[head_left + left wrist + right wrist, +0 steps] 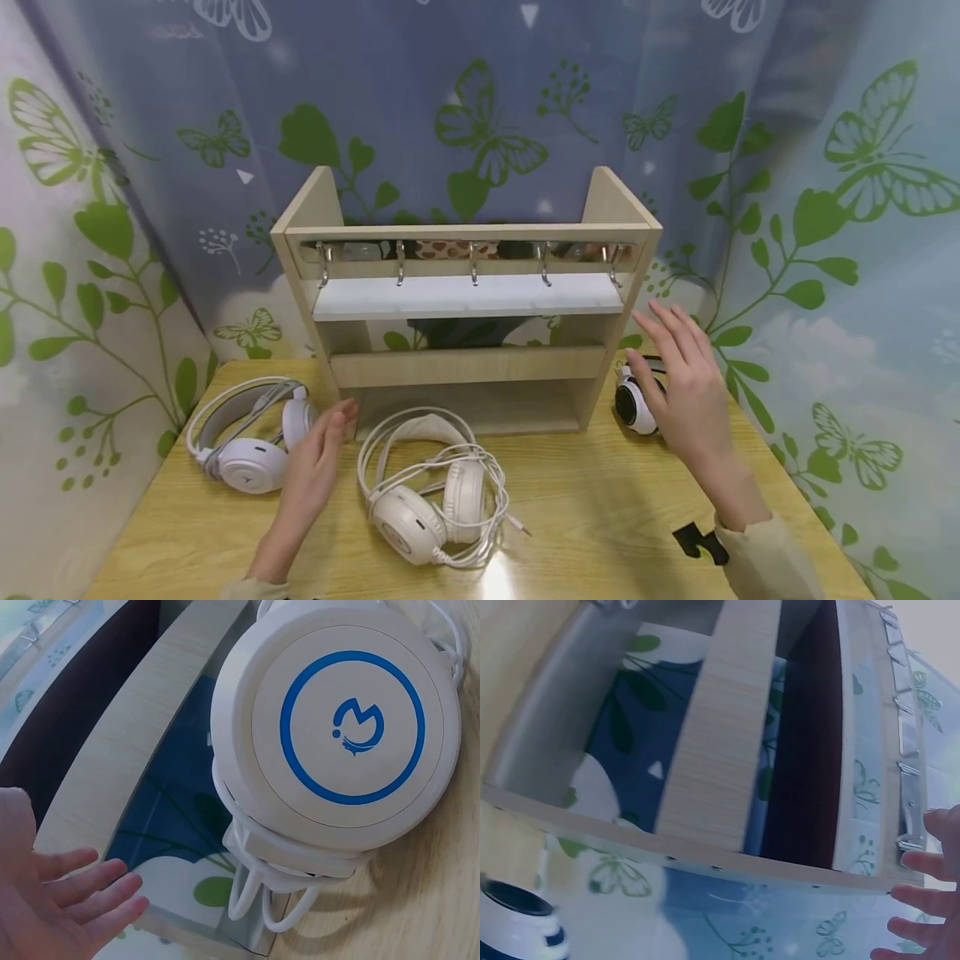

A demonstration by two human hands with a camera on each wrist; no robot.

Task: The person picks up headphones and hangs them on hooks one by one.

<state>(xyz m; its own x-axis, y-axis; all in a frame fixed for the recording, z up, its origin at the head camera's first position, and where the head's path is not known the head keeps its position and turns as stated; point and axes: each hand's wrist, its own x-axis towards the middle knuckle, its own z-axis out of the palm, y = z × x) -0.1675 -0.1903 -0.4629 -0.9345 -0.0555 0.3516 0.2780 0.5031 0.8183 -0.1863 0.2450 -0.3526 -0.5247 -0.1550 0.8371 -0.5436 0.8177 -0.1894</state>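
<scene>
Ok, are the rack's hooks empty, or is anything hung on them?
Empty. All five hooks along the rack show bare metal, and the middle headset lies on the table in front.

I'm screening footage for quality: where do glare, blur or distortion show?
Head view: bright glare on the table near the middle white headphones; left wrist view: edges of the shelf unit bow, likely lens distortion; right wrist view: hazy overall, with the cropped headphones at lower left looking soft.

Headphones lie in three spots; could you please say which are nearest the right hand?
The pair right of the shelf, partly behind the right hand; the left pair and middle pair lie farther left.
</scene>
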